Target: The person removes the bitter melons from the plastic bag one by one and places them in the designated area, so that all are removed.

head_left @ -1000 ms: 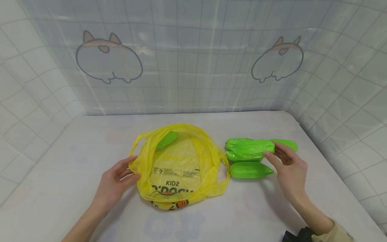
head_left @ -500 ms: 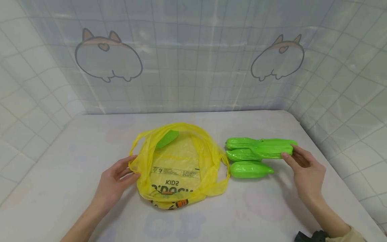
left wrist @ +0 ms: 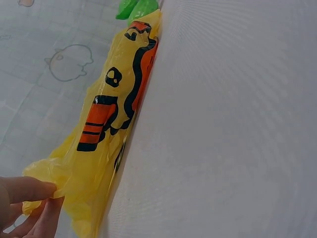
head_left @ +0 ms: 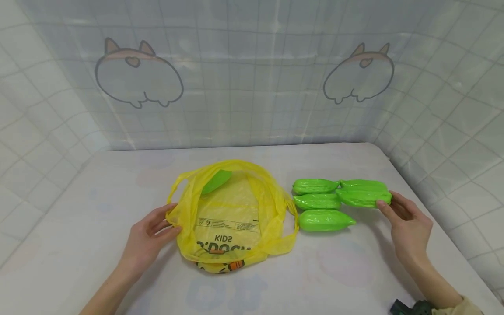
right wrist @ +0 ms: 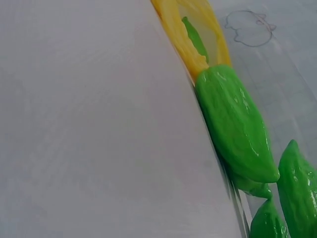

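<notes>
My left hand (head_left: 147,236) pinches the left edge of a yellow plastic bag (head_left: 186,223), whose mouth gapes. Inside the bag lies a green piece (head_left: 217,181), partly covered by the plastic. To the right, my right hand (head_left: 409,225) holds the right end of a glossy green bitter melon (head_left: 360,197) between thumb and fingers. That melon lies just in front of another bitter melon (head_left: 366,184). Left of them are a back melon (head_left: 315,186), a middle melon (head_left: 318,201) and a front melon (head_left: 324,220). The right wrist view does not show the hand.
The white table (head_left: 327,280) carries faint printed patterns. Tiled sheeting (head_left: 252,87) rises behind it, with matching walls on both sides. One bag handle (head_left: 293,218) reaches up to the left ends of the melons.
My right hand has slid to the right with its bitter melon, which lay over the others and now sits clear to their right. The left hand and bag have stayed in place.
</notes>
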The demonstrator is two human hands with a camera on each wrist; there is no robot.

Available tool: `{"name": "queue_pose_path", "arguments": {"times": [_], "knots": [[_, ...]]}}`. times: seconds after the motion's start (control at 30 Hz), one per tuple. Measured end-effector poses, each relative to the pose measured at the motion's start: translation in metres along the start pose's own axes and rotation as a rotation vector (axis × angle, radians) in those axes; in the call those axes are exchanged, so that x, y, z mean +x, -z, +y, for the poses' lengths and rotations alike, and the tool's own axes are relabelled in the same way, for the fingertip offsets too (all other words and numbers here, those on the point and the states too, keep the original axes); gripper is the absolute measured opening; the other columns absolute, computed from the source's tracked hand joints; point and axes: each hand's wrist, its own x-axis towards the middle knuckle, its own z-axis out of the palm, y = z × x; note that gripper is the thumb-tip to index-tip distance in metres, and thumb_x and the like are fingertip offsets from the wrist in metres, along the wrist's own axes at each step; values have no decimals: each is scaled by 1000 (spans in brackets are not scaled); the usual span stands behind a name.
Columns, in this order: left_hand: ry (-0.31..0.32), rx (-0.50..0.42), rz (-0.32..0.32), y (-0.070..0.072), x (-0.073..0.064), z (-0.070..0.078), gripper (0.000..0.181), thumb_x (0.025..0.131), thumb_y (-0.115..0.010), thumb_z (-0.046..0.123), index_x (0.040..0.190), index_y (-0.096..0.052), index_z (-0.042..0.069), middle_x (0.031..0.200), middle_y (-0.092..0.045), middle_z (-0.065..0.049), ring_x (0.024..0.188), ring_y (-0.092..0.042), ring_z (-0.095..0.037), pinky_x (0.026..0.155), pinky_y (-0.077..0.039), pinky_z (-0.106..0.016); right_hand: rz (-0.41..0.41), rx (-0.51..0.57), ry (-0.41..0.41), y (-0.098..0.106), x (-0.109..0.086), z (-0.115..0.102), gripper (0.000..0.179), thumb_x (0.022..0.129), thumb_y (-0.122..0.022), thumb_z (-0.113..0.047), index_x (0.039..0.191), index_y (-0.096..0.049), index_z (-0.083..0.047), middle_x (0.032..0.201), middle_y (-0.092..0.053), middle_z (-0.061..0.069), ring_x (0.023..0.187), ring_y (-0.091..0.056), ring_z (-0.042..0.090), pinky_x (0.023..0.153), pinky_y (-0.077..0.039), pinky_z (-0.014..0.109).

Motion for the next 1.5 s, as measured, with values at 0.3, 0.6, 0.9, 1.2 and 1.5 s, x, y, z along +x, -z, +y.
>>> {"name": "queue_pose_path", "arguments": {"times": [0.3,0.6,0.9,1.2,1.5], "knots": [[27,18,-2,0,0,-2,66,94,-72,26,151,-42,16,152,-47,-13,106,-57,10,86,-55,-13,9,-135,-16,3,4,9,52,87,-79,-25,135,-64,-16,107,-66,-22,97,-59,-11,75,-47,1],[14,18,4,0,-1,-2,64,94,-72,23,151,-43,15,152,-47,-14,105,-56,11,86,-54,-13,16,-252,-53,4,6,16,55,88,-76,-36,138,-62,-16,108,-65,-21,96,-55,-11,75,-42,2],[-3,-5,1,0,-1,-2,64,94,-72,25,150,-44,16,150,-49,-14,106,-57,10,86,-54,-13,21,-171,-125,5,9,20,56,88,-78,-32,139,-60,-16,112,-64,-17,101,-56,-6,74,-44,1],[-10,-19,1,0,0,-3,64,93,-73,25,150,-44,15,150,-49,-14,105,-58,10,86,-54,-13,29,-175,-137,6,9,22,54,88,-78,-29,137,-61,-14,106,-64,-18,96,-57,-8,73,-45,2],[-12,-12,2,1,-1,-3,64,93,-72,24,150,-44,15,151,-48,-14,105,-57,11,86,-54,-12,-5,-264,-127,7,8,23,56,91,-74,-33,140,-58,-12,111,-64,-15,99,-55,-6,73,-45,2]]}}
